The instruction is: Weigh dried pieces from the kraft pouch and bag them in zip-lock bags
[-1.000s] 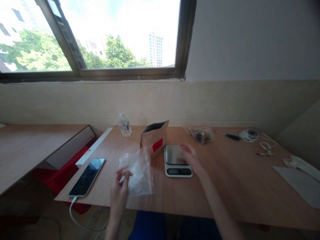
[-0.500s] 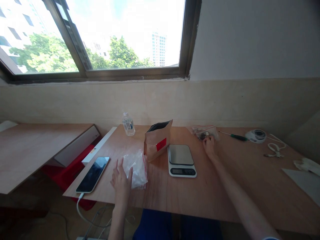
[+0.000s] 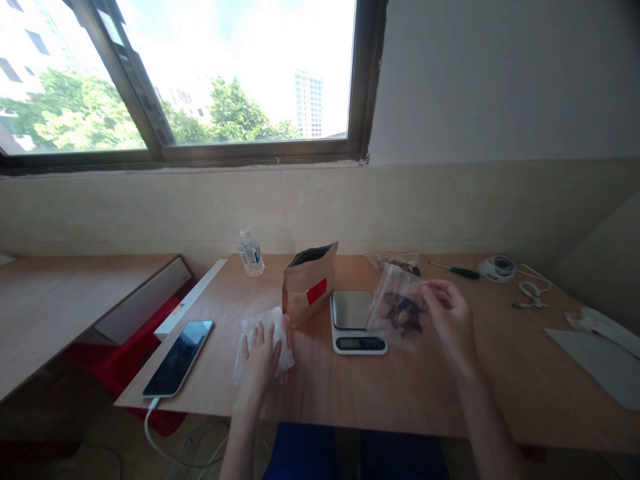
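My right hand (image 3: 450, 320) pinches the edge of a clear zip bag (image 3: 400, 310) with dark brown pieces inside, too blurred to name. The bag hangs tilted above the right side of a white kitchen scale (image 3: 360, 345), hiding part of its steel plate. My left hand (image 3: 261, 357) lies with fingers spread on a stack of clear plastic zip bags (image 3: 284, 340). Between the stack and the scale stands a brown paper pouch (image 3: 297, 297) with a red label, its top open. Behind the held bag, another filled zip bag (image 3: 400, 257) rests on the table.
A phone (image 3: 179, 360) on a white cable lies at the left table edge. At the back left stands a water bottle (image 3: 251, 255). To the right are a green-handled screwdriver (image 3: 465, 273), a round white device (image 3: 497, 269), a coiled cable (image 3: 534, 293) and a white sheet (image 3: 595, 363).
My right hand has lifted a filled zip bag from the back of the table and brought it toward me, beside the scale. My left hand has moved right onto the stacked bags.
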A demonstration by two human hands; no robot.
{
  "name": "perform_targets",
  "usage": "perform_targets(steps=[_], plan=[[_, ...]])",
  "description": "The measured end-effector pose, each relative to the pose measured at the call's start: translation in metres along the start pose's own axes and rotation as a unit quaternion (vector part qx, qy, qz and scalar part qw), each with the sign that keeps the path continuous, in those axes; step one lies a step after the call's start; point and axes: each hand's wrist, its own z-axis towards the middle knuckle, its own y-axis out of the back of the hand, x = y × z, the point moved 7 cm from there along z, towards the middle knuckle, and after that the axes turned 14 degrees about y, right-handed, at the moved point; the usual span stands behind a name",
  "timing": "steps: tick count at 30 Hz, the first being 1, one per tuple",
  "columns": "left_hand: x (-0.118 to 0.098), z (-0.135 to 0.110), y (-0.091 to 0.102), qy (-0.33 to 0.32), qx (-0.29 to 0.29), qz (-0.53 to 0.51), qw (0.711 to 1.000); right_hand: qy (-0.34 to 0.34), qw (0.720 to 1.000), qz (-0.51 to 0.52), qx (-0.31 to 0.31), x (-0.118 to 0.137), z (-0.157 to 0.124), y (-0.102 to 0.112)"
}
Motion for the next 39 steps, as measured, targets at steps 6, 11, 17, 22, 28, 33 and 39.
perform_targets(steps=[6,11,17,22,28,33,39], plan=[[-0.091,-0.057,0.058,-0.124,0.194,-0.377,0.897,-0.099,0.979,0.155,0.088,0.033,-0.054,-0.050],[-0.113,-0.073,0.066,-0.089,0.250,-0.476,0.838,-0.150,0.967,0.176,0.104,0.021,-0.082,-0.078],[-0.110,-0.068,0.049,0.003,0.237,-0.577,0.782,-0.080,0.996,0.014,0.041,0.026,-0.104,-0.062],[-0.114,-0.067,0.041,0.041,0.190,-0.621,0.759,-0.037,0.957,0.065,0.280,0.050,-0.121,-0.093],[-0.112,-0.067,0.029,0.043,0.191,-0.589,0.784,-0.042,0.943,0.095,0.316,0.042,-0.123,-0.099],[-0.109,-0.068,0.024,0.036,0.195,-0.571,0.796,-0.078,0.936,0.133,0.318,0.037,-0.126,-0.102],[-0.107,-0.068,0.025,0.029,0.243,-0.594,0.767,-0.036,0.937,0.105,0.330,0.046,-0.121,-0.097]])
